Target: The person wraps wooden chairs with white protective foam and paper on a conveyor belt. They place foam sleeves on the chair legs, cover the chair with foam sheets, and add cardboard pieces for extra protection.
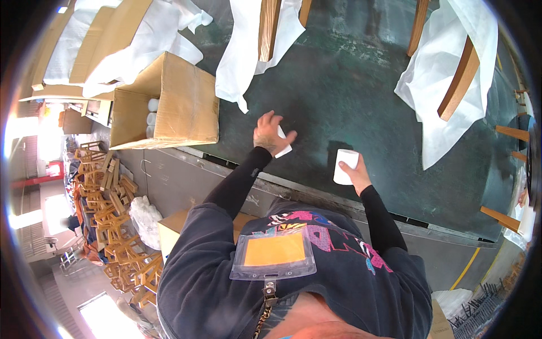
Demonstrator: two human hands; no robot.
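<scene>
In my right hand (pixel 359 173) is a white roll (pixel 342 164), a short cylinder with a pale flat end, held just above the dark green conveyor belt (pixel 316 101). The thumb presses on its side and the fingers wrap behind it. To the left, my left hand (pixel 271 132) reaches over the belt, its fingers spread and slightly blurred. A narrow white piece (pixel 285 151) shows under the thumb of that hand; whether it is touched or lies on the belt is unclear. An open cardboard box (pixel 189 104) with several white rolls (pixel 152 118) inside stands left of my left hand.
Wooden legs (pixel 269 28) partly wrapped in white sheeting (pixel 234 62) stand on the far part of the belt, with another wrapped piece (pixel 460 79) at right. Cardboard and white sheeting lie behind the box. Many wooden frames (pixel 113 226) are piled on the floor at left.
</scene>
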